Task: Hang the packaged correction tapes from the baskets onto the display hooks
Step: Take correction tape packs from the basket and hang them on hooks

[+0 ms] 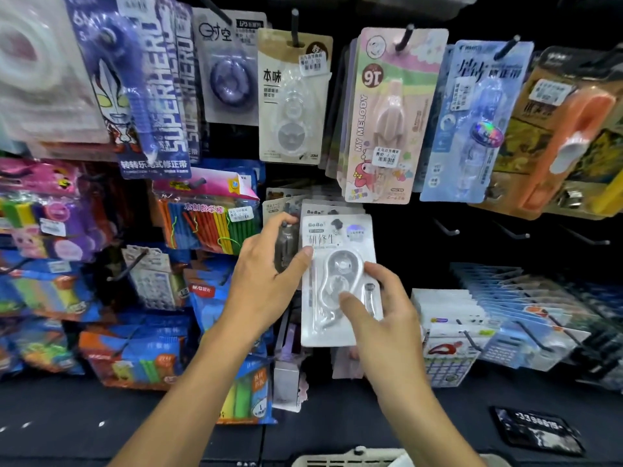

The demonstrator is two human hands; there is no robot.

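At the near edge, the rim of a pale plastic basket (347, 458) shows at the bottom of the view. Above it both forearms reach toward the dark display wall. The right hand (381, 308) pinches a white BoBo correction tape pack (340, 281) from its right side: the thumb lies on the clear blister over the tape body, and the other fingers curl round the right edge behind the card. The left hand (266, 284) is at the pack's left edge, its thumb tip pressing the card's front just below the printed characters, the remaining fingers bent behind toward a dark pack (286, 244) hanging there. The white pack stands upright, in front of more BoBo cards (323, 208) on the same row; whether its hole is on a hook is hard to tell. To the right, bare hooks (448, 229) jut out. Farther up hang a My Melody correction tape (387, 116) and a blue correction tape pack (472, 123).
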